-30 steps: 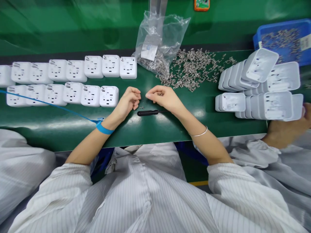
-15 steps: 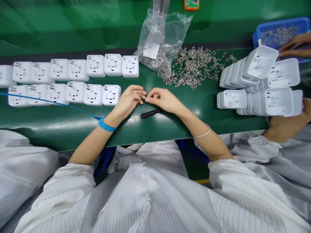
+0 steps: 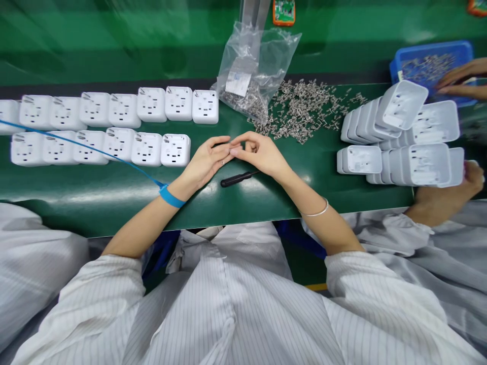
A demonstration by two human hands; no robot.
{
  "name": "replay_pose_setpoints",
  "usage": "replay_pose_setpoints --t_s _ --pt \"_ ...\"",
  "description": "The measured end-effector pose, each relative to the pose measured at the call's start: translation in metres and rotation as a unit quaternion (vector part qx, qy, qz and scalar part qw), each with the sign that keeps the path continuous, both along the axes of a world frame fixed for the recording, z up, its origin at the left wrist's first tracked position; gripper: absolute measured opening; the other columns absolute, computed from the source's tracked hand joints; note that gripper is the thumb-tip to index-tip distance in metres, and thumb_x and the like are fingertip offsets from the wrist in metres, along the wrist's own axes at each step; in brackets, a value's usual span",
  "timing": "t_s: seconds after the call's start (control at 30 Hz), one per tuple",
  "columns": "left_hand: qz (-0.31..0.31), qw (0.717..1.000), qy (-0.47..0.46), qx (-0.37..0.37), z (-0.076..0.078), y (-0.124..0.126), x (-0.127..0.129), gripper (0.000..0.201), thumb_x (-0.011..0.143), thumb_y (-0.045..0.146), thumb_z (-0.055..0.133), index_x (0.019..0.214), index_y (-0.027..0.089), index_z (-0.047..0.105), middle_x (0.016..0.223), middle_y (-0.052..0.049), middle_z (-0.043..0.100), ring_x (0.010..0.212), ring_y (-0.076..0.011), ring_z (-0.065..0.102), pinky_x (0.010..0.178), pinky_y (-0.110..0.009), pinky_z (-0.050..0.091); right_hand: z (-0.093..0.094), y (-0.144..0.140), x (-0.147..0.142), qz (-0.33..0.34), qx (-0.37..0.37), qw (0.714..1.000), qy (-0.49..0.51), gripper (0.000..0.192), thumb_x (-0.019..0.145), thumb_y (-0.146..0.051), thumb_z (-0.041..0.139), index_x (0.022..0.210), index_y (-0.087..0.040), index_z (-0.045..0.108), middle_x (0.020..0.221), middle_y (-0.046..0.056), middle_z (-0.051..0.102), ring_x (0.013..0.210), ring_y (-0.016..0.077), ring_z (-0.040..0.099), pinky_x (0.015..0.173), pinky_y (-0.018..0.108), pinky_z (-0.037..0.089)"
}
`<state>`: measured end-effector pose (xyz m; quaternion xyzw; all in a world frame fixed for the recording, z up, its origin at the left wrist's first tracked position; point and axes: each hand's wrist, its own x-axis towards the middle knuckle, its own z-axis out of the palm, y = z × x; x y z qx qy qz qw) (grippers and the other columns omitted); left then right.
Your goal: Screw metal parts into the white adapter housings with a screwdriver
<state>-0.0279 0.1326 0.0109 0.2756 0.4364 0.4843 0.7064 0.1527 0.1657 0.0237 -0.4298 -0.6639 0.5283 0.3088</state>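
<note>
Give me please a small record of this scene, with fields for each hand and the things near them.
left hand: palm up, fingertips meeting the other hand; a tiny metal piece seems to lie on it
right hand: fingers curled, touching the left fingertips
black slim screwdriver: lying on the green mat, just below both hands
white plastic socket housings: two rows, left
loose small metal clips: heap behind the hands
clear plastic bag: beside the heap

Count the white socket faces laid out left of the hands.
14: eight in the far row, the leftmost cut by the frame edge, and six in the near row. More may lie beyond the left edge.
</note>
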Motion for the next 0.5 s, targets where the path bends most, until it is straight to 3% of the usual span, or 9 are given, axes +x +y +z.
replay_pose_setpoints --t_s 0.1,0.2,0.33,0.5 --pt "-0.002 1.000 0.023 0.016 -0.0002 -0.0002 -0.0004 0.046 0.073 0.022 0.087 0.108 0.017 0.058 0.104 -0.007 0.078 0.105 -0.0159 0.074 0.101 -0.029 0.057 -0.0027 -0.0031 0.0008 0.000 0.098 0.992 -0.078 0.018 0.087 -0.035 0.072 0.094 -0.020 0.073 0.057 -0.007 0.040 0.058 0.0104 0.037 0.061 0.026 0.030" --pt "-0.006 0.997 0.059 0.041 0.0007 0.0002 -0.0015 0.051 0.070 0.029 0.091 0.109 0.016 0.059 0.103 -0.007 0.078 0.098 -0.0157 0.076 0.095 -0.028 0.059 -0.0048 -0.0037 0.0016 0.002 0.153 0.984 -0.093 0.016 0.092 -0.033 0.067 0.092 -0.019 0.073 0.063 -0.004 0.049 0.064 0.0128 0.044 0.068 0.027 0.034" --pt "-0.010 0.993 0.100 0.062 0.0004 0.0016 -0.0025 0.052 0.067 0.026 0.092 0.104 0.015 0.058 0.088 -0.004 0.078 0.083 -0.0145 0.077 0.086 -0.027 0.062 -0.0042 -0.0011 0.0033 0.001 0.180 0.980 -0.089 0.011 0.092 -0.027 0.064 0.087 -0.019 0.071 0.077 0.000 0.061 0.074 0.0145 0.053 0.077 0.027 0.039" --pt "-0.009 0.994 0.091 0.063 -0.0008 0.0011 -0.0019 0.056 0.062 0.028 0.095 0.095 0.017 0.051 0.077 0.001 0.075 0.073 -0.0137 0.076 0.076 -0.025 0.062 -0.0027 -0.0017 0.0025 -0.007 0.183 0.977 -0.105 0.010 0.093 -0.024 0.061 0.089 -0.017 0.066 0.082 0.000 0.064 0.076 0.0130 0.055 0.079 0.026 0.041"
